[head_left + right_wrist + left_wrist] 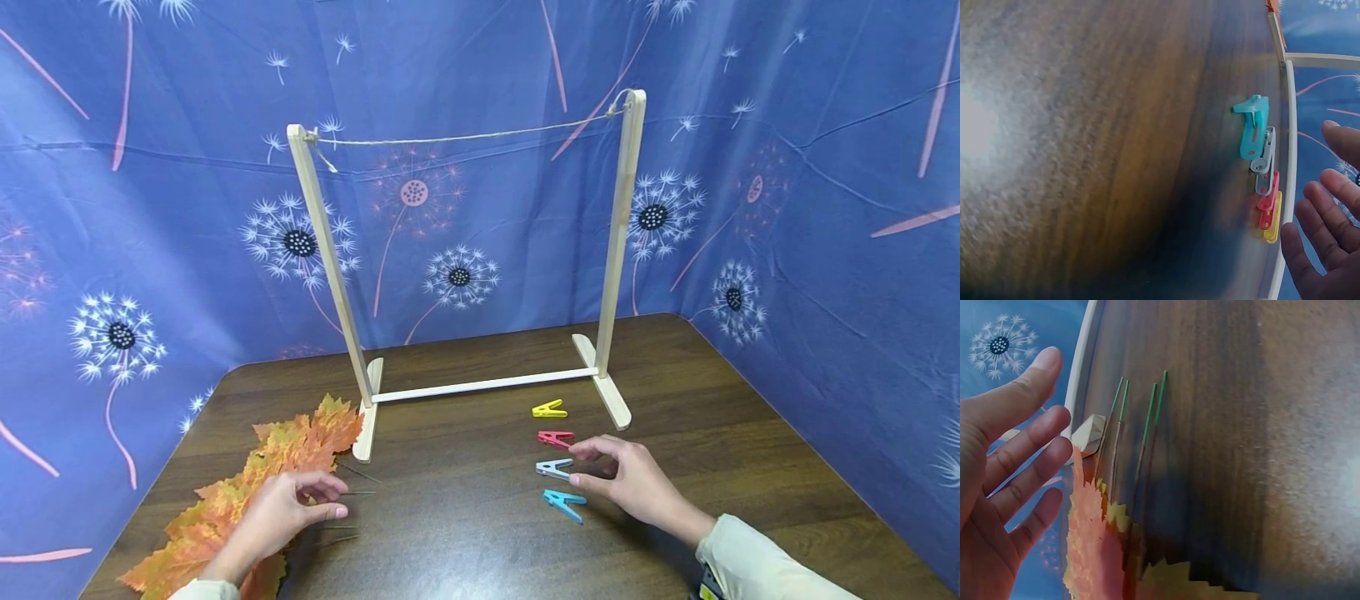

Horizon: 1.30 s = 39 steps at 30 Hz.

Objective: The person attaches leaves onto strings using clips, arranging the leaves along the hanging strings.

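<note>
My left hand [281,517] hovers over a bunch of orange and yellow artificial autumn leaves [322,437] on the left of the table. Its fingers are loosely bent with nothing between them. Several thin stems [1149,419] with green tips stick out from the leaves in the left wrist view. On the right, my right hand [633,483] is beside a column of clothespins, thumb and fingers apart and holding nothing. Yellow [550,411], red [553,437], grey [552,469] and light blue clothespins [562,502] lie there from back to front.
A wooden frame stands behind, with a left post [330,258], a right post [622,225] and a low crossbar [487,386]. A string [465,138] is tied between the post tops. Blue dandelion-patterned cloth [487,208] hangs around the brown table [450,500].
</note>
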Motion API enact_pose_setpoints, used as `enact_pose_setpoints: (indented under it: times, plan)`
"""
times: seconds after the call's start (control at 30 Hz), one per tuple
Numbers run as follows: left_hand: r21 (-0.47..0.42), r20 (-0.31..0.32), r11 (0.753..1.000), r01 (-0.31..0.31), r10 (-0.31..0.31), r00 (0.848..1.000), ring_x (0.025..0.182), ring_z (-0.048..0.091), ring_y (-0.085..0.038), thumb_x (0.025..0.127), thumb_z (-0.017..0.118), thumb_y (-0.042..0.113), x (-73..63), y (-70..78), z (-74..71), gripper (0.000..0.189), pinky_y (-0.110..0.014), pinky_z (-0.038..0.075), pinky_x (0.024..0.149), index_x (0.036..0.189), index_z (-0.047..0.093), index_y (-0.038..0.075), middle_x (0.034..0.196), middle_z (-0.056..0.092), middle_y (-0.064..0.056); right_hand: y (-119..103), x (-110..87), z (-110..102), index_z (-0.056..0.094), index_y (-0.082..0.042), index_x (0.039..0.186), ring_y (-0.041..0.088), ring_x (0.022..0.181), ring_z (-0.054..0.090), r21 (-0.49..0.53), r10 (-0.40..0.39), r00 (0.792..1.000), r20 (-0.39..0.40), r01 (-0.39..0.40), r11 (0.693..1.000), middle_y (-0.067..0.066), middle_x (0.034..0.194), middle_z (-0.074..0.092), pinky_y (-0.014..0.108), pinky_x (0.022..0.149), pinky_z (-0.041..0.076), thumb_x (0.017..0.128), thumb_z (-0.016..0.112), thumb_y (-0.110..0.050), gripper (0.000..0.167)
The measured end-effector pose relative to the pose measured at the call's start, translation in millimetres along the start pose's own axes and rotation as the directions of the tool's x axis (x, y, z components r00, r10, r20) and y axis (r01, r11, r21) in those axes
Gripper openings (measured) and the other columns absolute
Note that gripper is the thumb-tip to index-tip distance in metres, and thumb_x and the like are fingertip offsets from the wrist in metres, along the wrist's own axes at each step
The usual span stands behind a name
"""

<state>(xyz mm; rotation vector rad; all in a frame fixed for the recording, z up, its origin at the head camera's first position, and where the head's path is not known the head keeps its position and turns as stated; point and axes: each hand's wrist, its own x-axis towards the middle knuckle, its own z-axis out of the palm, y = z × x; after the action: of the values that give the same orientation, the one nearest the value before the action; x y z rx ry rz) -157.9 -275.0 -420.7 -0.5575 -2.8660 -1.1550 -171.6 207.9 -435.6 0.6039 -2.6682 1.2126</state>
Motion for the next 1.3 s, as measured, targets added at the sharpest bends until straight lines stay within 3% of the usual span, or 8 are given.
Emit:
enact_pose_setpoints:
  times: [0.3, 0.43, 0.6, 1.0, 1.3]
  plan:
    - [0.012, 0.079, 0.999, -0.053, 0.052, 0.996, 0.070, 0.060, 0.001, 0.080, 0.086, 0.022, -5.9, -8.3, 4.9, 0.015, -0.025, 0.049, 0.062, 0.089, 0.078, 0.013, 0.077, 0.069, 0.015, 5.1, -4.7, 6.5, 0.074, -0.008, 0.108, 0.015, 0.087, 0.066, 0.000, -0.035, 0.998, 0.046, 0.035, 0.999, -0.001, 0.098, 0.073, 0.028, 0.069, 0.053, 0.085, 0.084, -0.027, 0.031]
    - [0.018, 0.089, 0.993, -0.115, 0.113, 0.990, 0.066, 0.061, 0.003, 0.079, 0.087, 0.019, -6.9, -12.0, 7.8, 0.010, -0.024, 0.049, 0.058, 0.082, 0.078, 0.015, 0.073, 0.069, 0.015, 6.3, -6.2, 8.8, 0.075, -0.008, 0.105, 0.011, 0.085, 0.064, -0.028, -0.041, 0.997, 0.063, 0.043, 0.999, -0.003, 0.094, 0.072, 0.028, 0.070, 0.052, 0.085, 0.084, -0.028, 0.029]
    - [0.064, 0.100, 0.986, -0.153, 0.146, 0.984, 0.066, 0.060, 0.005, 0.077, 0.087, 0.020, -7.6, -14.0, 9.9, 0.010, -0.024, 0.050, 0.058, 0.080, 0.079, 0.016, 0.073, 0.071, 0.016, 6.2, -7.3, 10.8, 0.075, -0.009, 0.102, 0.008, 0.083, 0.064, -0.051, -0.037, 0.996, 0.078, 0.041, 0.998, -0.006, 0.091, 0.071, 0.029, 0.073, 0.052, 0.083, 0.085, -0.028, 0.029]
    - [0.228, 0.124, 0.962, -0.147, 0.121, 0.985, 0.062, 0.056, 0.007, 0.073, 0.090, 0.027, -10.9, -14.6, 10.6, 0.013, -0.025, 0.044, 0.054, 0.074, 0.077, 0.024, 0.068, 0.063, 0.023, 5.6, -10.5, 18.4, 0.076, -0.021, 0.092, -0.001, 0.077, 0.058, -0.162, 0.003, 0.995, 0.096, 0.013, 0.987, -0.016, 0.084, 0.065, 0.027, 0.067, 0.048, 0.076, 0.089, -0.041, 0.029]
    - [0.326, 0.143, 0.933, -0.151, 0.109, 0.984, 0.059, 0.049, 0.009, 0.073, 0.089, 0.024, -10.0, -13.2, 12.7, 0.019, -0.025, 0.038, 0.051, 0.071, 0.070, 0.028, 0.064, 0.055, 0.026, 0.9, -11.8, 20.4, 0.071, -0.027, 0.084, -0.002, 0.072, 0.052, -0.316, -0.004, 0.993, 0.115, 0.040, 0.948, -0.020, 0.082, 0.060, 0.026, 0.058, 0.043, 0.072, 0.091, -0.044, 0.029]
